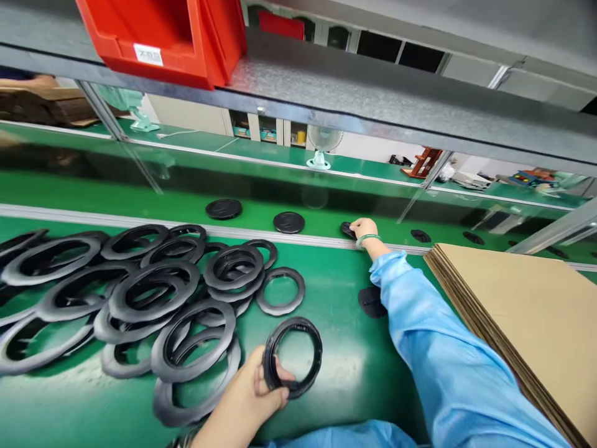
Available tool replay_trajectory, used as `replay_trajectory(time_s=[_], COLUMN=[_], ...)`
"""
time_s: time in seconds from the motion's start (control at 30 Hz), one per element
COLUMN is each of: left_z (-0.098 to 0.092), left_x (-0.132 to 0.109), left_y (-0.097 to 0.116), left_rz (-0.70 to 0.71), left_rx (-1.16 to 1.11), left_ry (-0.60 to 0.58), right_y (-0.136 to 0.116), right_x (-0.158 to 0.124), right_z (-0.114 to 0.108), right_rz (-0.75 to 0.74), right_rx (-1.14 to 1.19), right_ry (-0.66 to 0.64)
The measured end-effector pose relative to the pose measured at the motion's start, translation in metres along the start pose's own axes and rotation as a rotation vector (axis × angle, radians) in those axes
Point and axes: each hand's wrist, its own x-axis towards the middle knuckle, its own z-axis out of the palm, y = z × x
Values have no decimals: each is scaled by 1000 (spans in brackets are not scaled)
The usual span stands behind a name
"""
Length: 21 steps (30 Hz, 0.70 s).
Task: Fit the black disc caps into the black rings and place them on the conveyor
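Note:
My left hand (261,389) grips a black ring (316,361) by its lower left side, above the green table (340,386). My right hand (364,228) reaches out to the green belt (252,229) behind the table, its fingers closed on a small black disc (346,229). On the belt, to the left of that hand, lie two black round pieces (289,222). A dark flat piece (372,301) rests on the table, partly hidden by my right sleeve. Many black rings (153,291) are heaped on the left of the table.
A stack of brown cardboard sheets (527,292) stands at the right. Overhead, a metal shelf (373,87) crosses the view and bears a red bin (158,46). More dark pieces (420,236) lie on the belt at the right. A fan (319,162) stands beyond.

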Motion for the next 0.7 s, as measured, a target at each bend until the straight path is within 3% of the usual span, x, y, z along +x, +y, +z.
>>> replay_trajectory(time_s=[0.07, 0.17, 0.27, 0.37, 0.47, 0.7], left_z=[0, 1, 5, 8, 8, 9], left_x=[-3, -9, -11, -10, -10, -11], left_y=[7, 18, 27, 28, 23, 17], left_rz=[39, 67, 67, 60, 56, 40], left_rx=[110, 241, 217, 124, 69, 61], left_ry=[28, 36, 22, -2, 9, 57], right_y=[-7, -17, -24, -22, -17, -20], right_x=[-35, -116, -204, -258, -274, -275], right_z=[0, -1, 1, 13, 28, 36], right_rz=[-128, -369, -619, -994, -1126, -1019], right_rx=[-37, -20, 16, -24, -70, -22], right_ry=[-46, -174, -370, -390, -371, -369])
